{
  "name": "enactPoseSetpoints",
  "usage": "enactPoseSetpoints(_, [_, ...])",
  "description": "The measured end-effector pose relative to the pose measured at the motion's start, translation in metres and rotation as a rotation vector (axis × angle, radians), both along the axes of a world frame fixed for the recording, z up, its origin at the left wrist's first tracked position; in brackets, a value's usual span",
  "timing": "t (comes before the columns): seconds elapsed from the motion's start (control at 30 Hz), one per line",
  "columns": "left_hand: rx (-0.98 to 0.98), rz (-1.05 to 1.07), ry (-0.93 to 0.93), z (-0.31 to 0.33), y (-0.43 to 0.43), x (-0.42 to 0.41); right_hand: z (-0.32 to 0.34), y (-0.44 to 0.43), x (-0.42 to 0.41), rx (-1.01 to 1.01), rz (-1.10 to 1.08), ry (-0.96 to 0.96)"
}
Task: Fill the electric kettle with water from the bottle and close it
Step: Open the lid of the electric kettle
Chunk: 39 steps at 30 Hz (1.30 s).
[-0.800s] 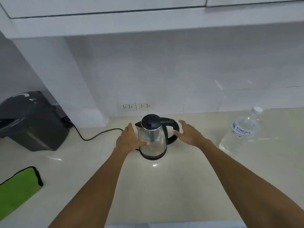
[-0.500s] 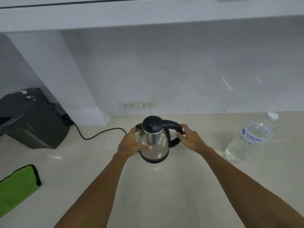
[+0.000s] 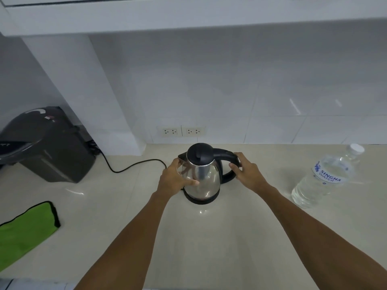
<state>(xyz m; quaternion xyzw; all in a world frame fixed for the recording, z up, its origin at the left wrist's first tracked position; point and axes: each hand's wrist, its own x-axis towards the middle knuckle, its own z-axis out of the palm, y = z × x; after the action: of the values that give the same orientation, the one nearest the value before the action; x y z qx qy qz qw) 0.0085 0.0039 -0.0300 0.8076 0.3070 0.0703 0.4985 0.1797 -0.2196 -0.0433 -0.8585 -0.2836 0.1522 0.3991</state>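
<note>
Kettle [image 3: 202, 177] sits upright mid-counter [image 3: 209, 248] on its black base [image 3: 201, 200], just in front of the two wall sockets [image 3: 181, 131]. Steel body, black lid [image 3: 199, 153] down and shut. Spout points left, handle [image 3: 227, 164] to the right.

Left hand [image 3: 174, 178] is pressed against the kettle's left flank: fingers up near the spout, thumb lying across the front of the steel. Cupped around the body, holding it.

Right hand [image 3: 247, 174] is on the handle, fingers curled over the top and outer bend, thumb tip against the inner edge. Closed on the handle.

Water bottle [image 3: 326, 176] stands on the counter well to the right of the kettle, clear of both hands. White cap [image 3: 357, 148] on, blue-and-white label, looks mostly full. It leans away in this wide-angle view; can't tell whether that is real tilt or lens distortion.

Far left: a dark appliance [image 3: 44, 145] against the wall, black cord [image 3: 129, 167] running from behind it toward the kettle. Green cloth [image 3: 25, 229] with black trim lies at the left counter edge, well apart from everything.
</note>
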Motion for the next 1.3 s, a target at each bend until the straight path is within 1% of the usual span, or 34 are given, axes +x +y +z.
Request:
enactPoseSetpoints(0.2, [0.009,-0.004,-0.032,0.011,-0.002,-0.014,0.015,-0.004,-0.017,0.019,-0.007,-0.036])
enactPoseSetpoints(0.43, [0.027,-0.034,-0.041,0.026,-0.022,-0.059,0.025,-0.028,-0.066,0.035,-0.048,-0.030])
enactPoseSetpoints(0.6, [-0.013,-0.047,-0.048,0.021,-0.043,-0.098,0.022,-0.051,-0.106,0.015,-0.071,-0.023])
enactPoseSetpoints(0.9, [0.015,-0.089,-0.024,0.008,-0.069,-0.147,0.009,-0.082,-0.166,0.014,-0.124,0.002])
enactPoseSetpoints(1.3, [0.040,-0.073,0.013,-0.002,-0.077,-0.164,-0.002,-0.081,-0.184,0.006,-0.123,0.040])
